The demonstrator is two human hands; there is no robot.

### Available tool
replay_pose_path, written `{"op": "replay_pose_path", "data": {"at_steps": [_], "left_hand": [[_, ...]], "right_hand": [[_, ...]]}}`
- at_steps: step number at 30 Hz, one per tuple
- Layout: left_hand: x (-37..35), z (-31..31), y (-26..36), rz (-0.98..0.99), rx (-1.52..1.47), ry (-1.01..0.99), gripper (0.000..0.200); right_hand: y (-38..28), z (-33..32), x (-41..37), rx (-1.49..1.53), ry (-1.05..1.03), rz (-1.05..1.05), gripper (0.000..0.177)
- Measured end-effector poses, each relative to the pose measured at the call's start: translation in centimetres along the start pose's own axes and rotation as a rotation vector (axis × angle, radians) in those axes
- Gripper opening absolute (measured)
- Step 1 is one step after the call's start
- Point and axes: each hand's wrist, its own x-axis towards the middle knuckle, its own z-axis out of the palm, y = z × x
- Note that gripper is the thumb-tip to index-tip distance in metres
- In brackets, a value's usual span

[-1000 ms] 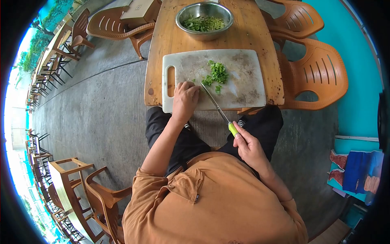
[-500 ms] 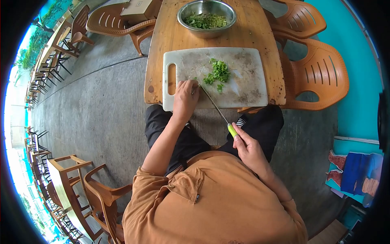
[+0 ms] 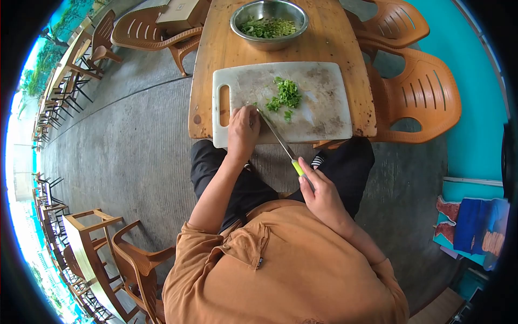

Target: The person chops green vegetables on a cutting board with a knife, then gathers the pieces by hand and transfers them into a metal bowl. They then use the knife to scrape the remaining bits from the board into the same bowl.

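Note:
My right hand [image 3: 322,195] grips a knife [image 3: 279,135] by its yellow-green handle. The blade slants up and left, its tip beside the fingers of my left hand [image 3: 243,132]. Those fingers are curled together over the near left part of a worn white cutting board [image 3: 334,81]. Whatever they pinch is hidden beneath them, though a small green bit shows at the fingertips. Chopped green leaves [image 3: 287,94] lie in a loose heap near the board's middle, right of the blade.
A steel bowl [image 3: 302,31] holding chopped greens stands behind the board on the wooden table [image 3: 201,97]. Orange plastic chairs [image 3: 426,97] stand along the right side. Another chair with a cardboard box [image 3: 181,13] is at the upper left. My legs are under the table's near edge.
My right hand and the knife handle have shifted slightly up and left. My left hand stays curled on the board. The whole view has drifted a little.

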Motion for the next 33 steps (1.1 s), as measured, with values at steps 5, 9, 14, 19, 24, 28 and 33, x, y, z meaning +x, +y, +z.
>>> {"op": "replay_pose_path", "data": {"at_steps": [5, 9, 14, 19, 24, 28, 33], "left_hand": [[0.0, 0.0, -0.2, -0.023, -0.011, 0.014, 0.023], [0.4, 0.4, 0.5, -0.019, -0.022, 0.013, 0.024], [0.6, 0.9, 1.1, -0.049, -0.004, -0.009, 0.021], [0.4, 0.8, 1.0, -0.046, -0.024, 0.01, 0.021], [0.2, 0.4, 1.1, -0.039, 0.025, -0.001, 0.02], [0.3, -0.3, 0.4, 0.08, 0.179, -0.003, 0.015], [0.8, -1.0, -0.3, 0.092, 0.177, -0.084, 0.011]], "right_hand": [[1.1, -0.1, 0.5, 0.106, 0.053, -0.014, 0.046], [1.1, -2.3, 0.2, 0.325, -0.05, 0.249, 0.046], [1.6, -2.0, -0.3, 0.459, -0.045, 0.198, 0.046], [1.6, -1.7, -0.3, 0.411, -0.088, 0.236, 0.046], [1.2, -1.8, -0.1, 0.265, -0.088, 0.207, 0.046], [0.6, -1.5, -0.2, 0.21, -0.039, 0.123, 0.044], [-0.3, -0.9, 0.5, 0.118, -0.011, 0.069, 0.044]]}}
